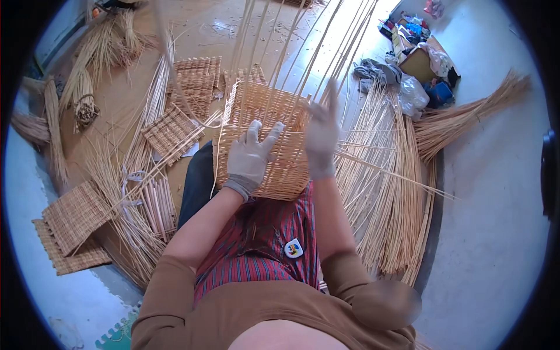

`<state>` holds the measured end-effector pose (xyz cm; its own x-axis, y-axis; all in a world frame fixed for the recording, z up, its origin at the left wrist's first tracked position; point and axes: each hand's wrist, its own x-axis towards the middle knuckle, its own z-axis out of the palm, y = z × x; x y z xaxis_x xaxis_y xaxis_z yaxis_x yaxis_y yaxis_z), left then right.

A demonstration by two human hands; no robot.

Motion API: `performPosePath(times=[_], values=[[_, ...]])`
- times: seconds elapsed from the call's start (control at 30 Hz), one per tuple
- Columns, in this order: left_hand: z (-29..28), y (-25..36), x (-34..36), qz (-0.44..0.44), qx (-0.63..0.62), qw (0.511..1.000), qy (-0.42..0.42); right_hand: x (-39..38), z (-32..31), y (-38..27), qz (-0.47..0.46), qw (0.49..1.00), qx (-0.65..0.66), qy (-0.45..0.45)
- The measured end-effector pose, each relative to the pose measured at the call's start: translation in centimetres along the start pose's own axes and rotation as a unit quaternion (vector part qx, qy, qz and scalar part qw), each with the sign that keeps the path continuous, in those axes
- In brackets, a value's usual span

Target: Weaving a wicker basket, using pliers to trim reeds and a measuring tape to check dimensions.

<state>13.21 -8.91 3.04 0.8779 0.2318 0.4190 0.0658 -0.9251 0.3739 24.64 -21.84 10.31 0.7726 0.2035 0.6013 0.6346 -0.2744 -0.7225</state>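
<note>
L hand (247, 158) spread on basket (286, 172) | R hand (322, 137) blurred, grip unclear | long axis fore-aft, stakes (349, 49) fwd

Smooth tan-brown floor (195, 42) beneath bright white glare (385, 11) at the far side.
Smooth pale blue-white wall (490, 186) curving along the right; green jigsaw-edged mat (121, 336) near left.

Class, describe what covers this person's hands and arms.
The left hand wears a pale grey glove with a darker grey cuff. The right hand wears a pale grey one, blurred. Brown sleeves leave the forearms bare.
</note>
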Motion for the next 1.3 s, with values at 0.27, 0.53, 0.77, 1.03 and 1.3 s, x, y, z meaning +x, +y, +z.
performPosePath(times=[0.27, 0.53, 0.77, 1.03, 1.3], values=[[1.1, -2.3, -1.9, 0.084, -0.251, 0.952, 0.150, -11.8, 0.9, -5.0, 0.025, 0.976, 0.061, -0.210], [-0.7, -6.9, -4.0, -0.126, -0.267, 0.918, 0.264, -6.1, 6.6, -13.2, -0.104, 0.985, -0.040, -0.130], [-1.8, -6.7, -3.2, -0.053, -0.298, 0.917, 0.260, -10.8, 5.3, -8.5, -0.046, 0.981, 0.121, -0.148], [-1.2, -10.7, -0.6, -0.175, -0.572, 0.783, 0.172, -3.4, 11.0, -7.4, -0.039, 0.916, 0.146, -0.372], [-1.6, -13.8, 4.6, -0.239, -0.626, 0.742, -0.019, 5.0, 12.4, -6.4, 0.004, 0.919, 0.178, -0.353]])
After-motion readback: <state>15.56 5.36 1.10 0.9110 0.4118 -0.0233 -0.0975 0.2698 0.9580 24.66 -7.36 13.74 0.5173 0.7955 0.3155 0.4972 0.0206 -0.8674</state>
